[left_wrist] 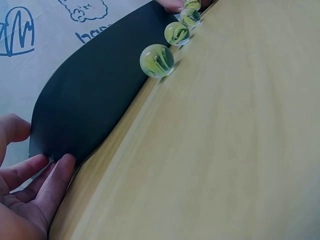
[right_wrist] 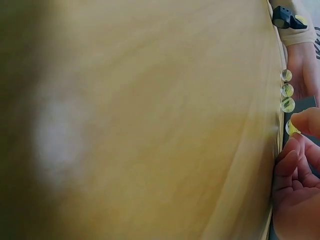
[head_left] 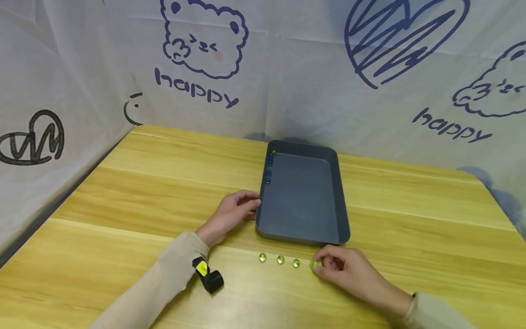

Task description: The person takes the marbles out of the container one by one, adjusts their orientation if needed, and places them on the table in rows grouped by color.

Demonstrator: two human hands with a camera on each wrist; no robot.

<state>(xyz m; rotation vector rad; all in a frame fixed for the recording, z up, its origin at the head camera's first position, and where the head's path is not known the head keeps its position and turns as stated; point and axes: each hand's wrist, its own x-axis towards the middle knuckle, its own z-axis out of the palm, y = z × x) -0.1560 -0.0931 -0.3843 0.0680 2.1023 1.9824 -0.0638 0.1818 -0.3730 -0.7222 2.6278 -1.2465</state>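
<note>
My right hand [head_left: 349, 274] pinches a yellow-green glass marble [head_left: 314, 264] between thumb and index finger, low over the table. That marble is at the right end of a row; to its left sit three matching clear marbles [head_left: 280, 259], with yellow-green swirls showing in the left wrist view. Beyond the row stands a dark grey rectangular tray [head_left: 304, 237]. Against the tray's left outer wall, close to its near corner, rest the fingertips of my left hand [head_left: 230, 212]. In the left wrist view these fingers [left_wrist: 60, 172] look fairly straight and touch the dark wall.
Inside the tray, several blue marbles [head_left: 269, 173] and a green one [head_left: 274, 153] line the left wall toward the far corner. A black strap-mounted device [head_left: 211, 279] is on the left wrist. White cloth [head_left: 287, 68] with drawings hangs behind the wooden table [head_left: 135, 196].
</note>
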